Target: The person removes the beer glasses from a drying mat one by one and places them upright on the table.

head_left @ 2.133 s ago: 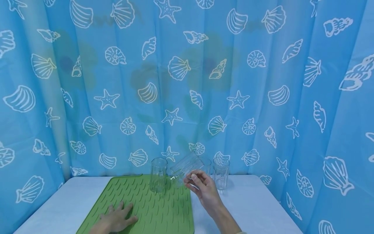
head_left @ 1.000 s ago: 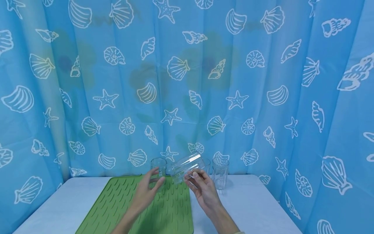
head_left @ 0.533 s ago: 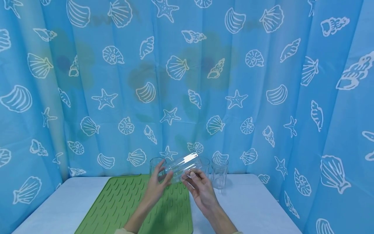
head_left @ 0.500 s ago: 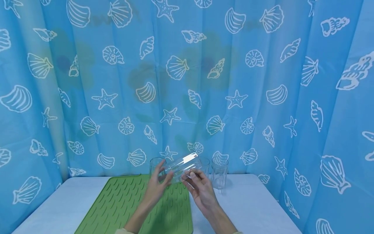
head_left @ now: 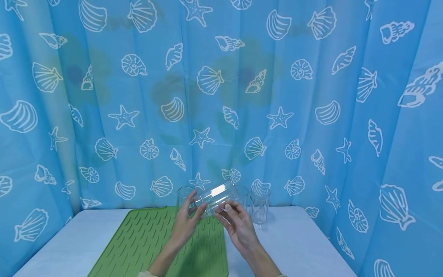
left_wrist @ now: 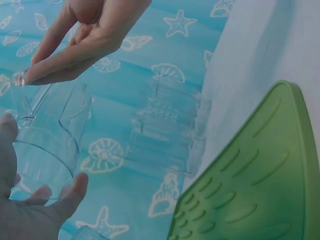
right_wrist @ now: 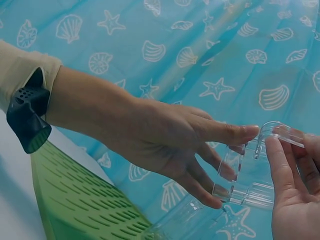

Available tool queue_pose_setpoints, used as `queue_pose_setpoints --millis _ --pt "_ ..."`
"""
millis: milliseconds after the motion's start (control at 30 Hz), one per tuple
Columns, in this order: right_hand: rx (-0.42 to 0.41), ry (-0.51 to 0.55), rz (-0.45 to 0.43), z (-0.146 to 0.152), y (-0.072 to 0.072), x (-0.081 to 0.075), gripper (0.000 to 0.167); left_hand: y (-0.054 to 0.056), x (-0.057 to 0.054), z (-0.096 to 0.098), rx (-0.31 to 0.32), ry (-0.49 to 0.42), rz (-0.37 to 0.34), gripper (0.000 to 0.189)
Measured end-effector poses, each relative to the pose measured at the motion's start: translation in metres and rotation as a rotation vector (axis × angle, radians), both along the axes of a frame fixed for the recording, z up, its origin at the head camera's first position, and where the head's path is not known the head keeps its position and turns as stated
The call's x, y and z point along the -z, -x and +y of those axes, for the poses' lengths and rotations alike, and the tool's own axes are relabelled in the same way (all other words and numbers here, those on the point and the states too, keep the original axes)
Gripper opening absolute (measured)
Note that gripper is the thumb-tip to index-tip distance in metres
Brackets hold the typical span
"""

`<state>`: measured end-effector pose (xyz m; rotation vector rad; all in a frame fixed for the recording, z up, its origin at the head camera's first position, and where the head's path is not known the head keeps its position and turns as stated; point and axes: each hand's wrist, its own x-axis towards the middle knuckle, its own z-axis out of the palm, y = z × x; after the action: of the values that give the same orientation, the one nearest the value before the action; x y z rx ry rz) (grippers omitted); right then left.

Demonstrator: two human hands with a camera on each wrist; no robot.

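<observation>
A clear glass mug (head_left: 219, 191) is held tilted above the far part of the green mat, its left end lower than its right. My right hand (head_left: 239, 227) pinches the mug's handle (right_wrist: 274, 129) between thumb and fingers. My left hand (head_left: 184, 225) grips the lower end, thumb on the near side and fingers spread round it. In the left wrist view, the mug (left_wrist: 47, 145) spans the space between both hands. One clear drinking glass (head_left: 183, 191) stands behind my left hand, partly covered by it.
Two more clear glasses stand behind and right of the mug, a half-hidden glass (head_left: 243, 194) and a fully visible glass (head_left: 260, 207). The ridged green mat (head_left: 138, 238) lies on the white-covered table (head_left: 287, 246). A blue shell-print curtain (head_left: 221, 115) encloses the back and sides.
My left hand has lifted off the mat, moved up and right, and taken hold of the mug's lower end. My right hand keeps the handle; the mug has turned slightly.
</observation>
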<state>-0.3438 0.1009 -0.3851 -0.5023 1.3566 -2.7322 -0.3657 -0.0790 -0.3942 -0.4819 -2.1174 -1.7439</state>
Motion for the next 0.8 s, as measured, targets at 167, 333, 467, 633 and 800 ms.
queue_pose_setpoints --millis 167,333,467,633,800 --pt "-0.002 -0.033 0.012 0.002 0.000 -0.001 0.024 0.000 0.000 0.001 0.001 0.001 0.003 0.065" --pt "0.011 -0.132 0.038 0.007 0.001 -0.002 0.025 0.002 0.001 0.000 0.002 -0.003 0.020 0.064" --pt "-0.003 -0.277 0.038 0.014 0.001 -0.005 0.036 0.001 -0.001 -0.002 0.007 0.003 0.053 0.061" --pt "-0.048 -0.512 0.073 0.026 0.002 -0.014 0.046 0.001 -0.005 -0.005 -0.015 0.018 0.076 0.058" --pt "0.003 -0.661 0.157 0.035 0.001 -0.018 0.041 0.000 -0.008 -0.007 -0.041 0.032 0.087 0.059"
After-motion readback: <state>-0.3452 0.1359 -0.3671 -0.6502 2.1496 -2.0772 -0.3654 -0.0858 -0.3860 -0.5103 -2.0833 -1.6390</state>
